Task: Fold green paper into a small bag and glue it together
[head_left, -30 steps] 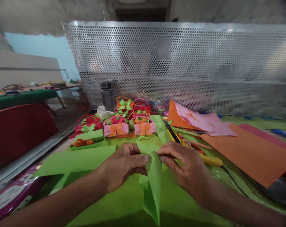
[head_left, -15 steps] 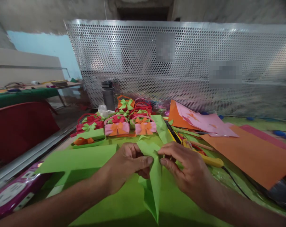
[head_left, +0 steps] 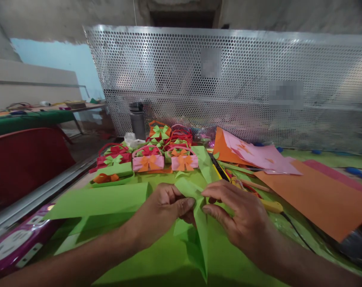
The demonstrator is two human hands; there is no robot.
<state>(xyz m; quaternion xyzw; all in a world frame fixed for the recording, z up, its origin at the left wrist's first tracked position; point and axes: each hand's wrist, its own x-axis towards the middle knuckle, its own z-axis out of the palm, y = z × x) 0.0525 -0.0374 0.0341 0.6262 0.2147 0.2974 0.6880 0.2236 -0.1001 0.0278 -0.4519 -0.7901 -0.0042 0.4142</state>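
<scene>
Between my hands is a folded piece of light green paper (head_left: pixel 200 231), its pointed end hanging down toward me. My left hand (head_left: pixel 166 211) grips its left side, thumb on top and fingers curled beneath. On the right edge, my right hand (head_left: pixel 237 215) pinches the paper with thumb and forefinger. A flat sheet of green paper (head_left: pixel 100 200) lies left of my left hand. Beyond the hands stand small paper bags with bows, among them a pink bag with an orange bow (head_left: pixel 148 162) and a similar pink bag (head_left: pixel 184 161).
A yellow-handled tool with a cord (head_left: pixel 271 205) lies right of my right hand. Orange sheets (head_left: pixel 315 195) and pink sheets (head_left: pixel 258 155) spread across the right side. A dark bottle (head_left: pixel 137 121) stands before a perforated metal panel (head_left: pixel 175 59). A purple case (head_left: pixel 22 239) is at left.
The green paper has turned slightly, and its lower tip has swung a little to the right. Both hands keep hold, with only small finger shifts.
</scene>
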